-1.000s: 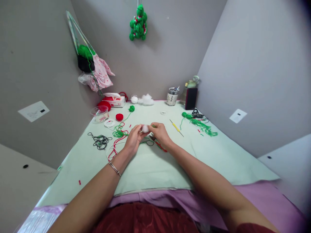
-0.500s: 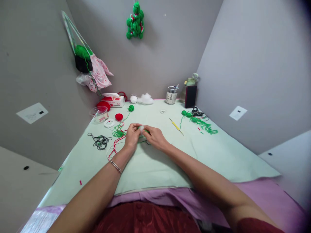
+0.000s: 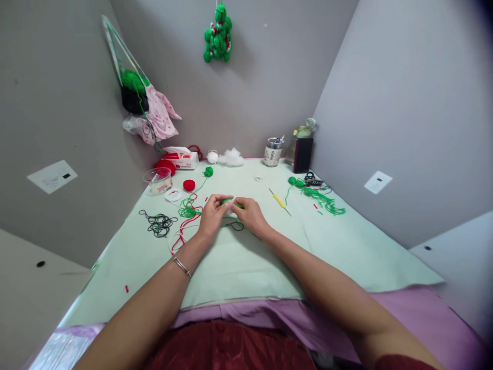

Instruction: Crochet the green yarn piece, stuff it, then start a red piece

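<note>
A small green knitted piece (image 3: 227,202) with a bit of white stuffing (image 3: 228,209) in it sits between my two hands, above the middle of the table. My left hand (image 3: 212,215) pinches its left side, fingers closed. My right hand (image 3: 248,213) grips the right side with curled fingers. A thin dark strand (image 3: 238,226) loops out below the hands. Red, white and green yarn (image 3: 187,211) lies tangled just left of my left hand. To the right rests a yellow crochet hook (image 3: 279,199).
Black yarn (image 3: 157,224) lies at left. A red yarn ball (image 3: 189,185), tissue box (image 3: 184,158), clear tub (image 3: 159,181) and white stuffing (image 3: 232,157) stand farther back. Green pieces with strands (image 3: 323,199), a pen can (image 3: 272,152) and a phone (image 3: 303,154) are at right.
My hands have shifted slightly. The right hand has turned more upright, and less of the white stuffing shows fluffed up between the fingers. The dark loop beneath shows more.
</note>
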Action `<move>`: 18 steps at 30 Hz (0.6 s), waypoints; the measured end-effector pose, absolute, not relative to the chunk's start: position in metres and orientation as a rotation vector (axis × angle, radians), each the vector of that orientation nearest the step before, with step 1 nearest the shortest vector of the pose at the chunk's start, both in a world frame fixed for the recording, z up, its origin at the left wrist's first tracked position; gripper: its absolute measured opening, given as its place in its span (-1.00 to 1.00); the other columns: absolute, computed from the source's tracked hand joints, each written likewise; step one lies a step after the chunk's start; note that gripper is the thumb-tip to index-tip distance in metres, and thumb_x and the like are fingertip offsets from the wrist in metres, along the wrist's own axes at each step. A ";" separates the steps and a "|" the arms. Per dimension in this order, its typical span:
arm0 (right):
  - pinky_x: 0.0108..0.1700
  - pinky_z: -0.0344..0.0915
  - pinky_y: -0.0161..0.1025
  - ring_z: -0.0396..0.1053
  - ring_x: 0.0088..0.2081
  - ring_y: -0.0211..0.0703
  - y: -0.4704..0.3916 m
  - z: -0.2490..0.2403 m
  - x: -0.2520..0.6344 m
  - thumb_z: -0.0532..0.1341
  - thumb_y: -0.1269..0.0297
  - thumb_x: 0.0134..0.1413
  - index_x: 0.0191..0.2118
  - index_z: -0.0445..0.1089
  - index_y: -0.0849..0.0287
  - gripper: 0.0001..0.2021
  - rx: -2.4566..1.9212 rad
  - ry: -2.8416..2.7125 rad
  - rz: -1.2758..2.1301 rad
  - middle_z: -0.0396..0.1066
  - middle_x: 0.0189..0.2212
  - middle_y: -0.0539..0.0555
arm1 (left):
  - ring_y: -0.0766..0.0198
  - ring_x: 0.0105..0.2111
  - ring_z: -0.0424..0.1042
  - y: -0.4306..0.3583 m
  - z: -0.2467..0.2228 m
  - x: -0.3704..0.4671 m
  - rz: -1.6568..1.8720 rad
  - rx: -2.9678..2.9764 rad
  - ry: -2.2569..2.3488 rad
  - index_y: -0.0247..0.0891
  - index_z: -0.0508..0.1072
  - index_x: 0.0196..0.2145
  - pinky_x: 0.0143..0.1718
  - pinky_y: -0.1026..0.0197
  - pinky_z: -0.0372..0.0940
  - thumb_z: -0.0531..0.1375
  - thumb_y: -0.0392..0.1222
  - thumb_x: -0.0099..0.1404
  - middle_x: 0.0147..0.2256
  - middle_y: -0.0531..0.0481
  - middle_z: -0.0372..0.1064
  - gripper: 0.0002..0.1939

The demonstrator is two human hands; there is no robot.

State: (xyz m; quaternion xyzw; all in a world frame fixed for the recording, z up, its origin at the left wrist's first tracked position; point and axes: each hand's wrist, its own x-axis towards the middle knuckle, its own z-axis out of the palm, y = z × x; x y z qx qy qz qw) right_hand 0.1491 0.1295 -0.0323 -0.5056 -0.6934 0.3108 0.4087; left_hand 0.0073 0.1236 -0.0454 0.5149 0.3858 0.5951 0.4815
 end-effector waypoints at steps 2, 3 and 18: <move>-0.36 -0.04 -0.26 0.06 -0.50 -0.23 0.126 -0.031 0.148 0.16 0.26 0.07 -0.57 0.24 0.11 -0.77 -1.272 -1.774 0.766 0.16 -0.63 -0.09 | 0.22 -0.26 0.47 0.127 -0.047 0.006 1.443 1.235 0.952 -0.25 0.44 -0.22 -0.17 0.17 0.33 0.31 -0.17 0.12 -0.21 -0.09 0.55 -0.75; -0.35 -0.03 -0.26 0.07 -0.49 -0.23 0.124 -0.030 0.147 0.17 0.30 0.05 -0.55 0.26 0.11 -0.81 -1.263 -1.791 0.769 0.18 -0.63 -0.09 | 0.22 -0.27 0.47 0.128 -0.048 0.005 1.450 1.229 0.962 -0.24 0.44 -0.24 -0.18 0.18 0.33 0.31 -0.20 0.10 -0.23 -0.08 0.54 -0.75; -0.52 0.00 -0.33 0.02 -0.58 -0.29 0.129 -0.031 0.141 0.11 0.09 0.08 -0.54 0.26 0.13 -0.72 -1.228 -1.681 0.974 0.02 -0.68 -0.13 | 0.23 -0.30 0.42 0.116 -0.041 0.011 1.512 1.241 0.925 -0.23 0.50 -0.19 -0.21 0.19 0.31 0.22 -0.17 0.25 -0.23 -0.05 0.51 -0.82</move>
